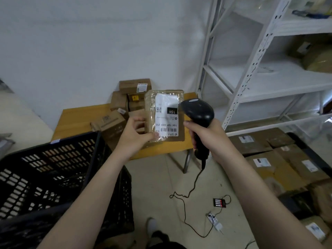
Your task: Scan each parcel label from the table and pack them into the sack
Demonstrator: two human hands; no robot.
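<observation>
- The left hand (133,136) pinches a flat brown cardboard parcel (150,112) wrapped in clear tape. The thumb (154,136) presses on the front near the lower left corner, and the fingers (139,120) curl behind the left edge.
- The parcel is held upright above the table, with its white shipping label (166,121) facing the camera.
- The right hand (206,135) is clenched round the grip of a black handheld barcode scanner (197,112), whose head sits just beside the parcel's right edge.
- A thin black cable (186,198) trails from the scanner's grip to the floor.
- Behind the parcel, brown cardboard boxes (125,97) are piled on a yellow wooden table (71,119).
- A black slatted plastic crate (53,168) stands at lower left.
</observation>
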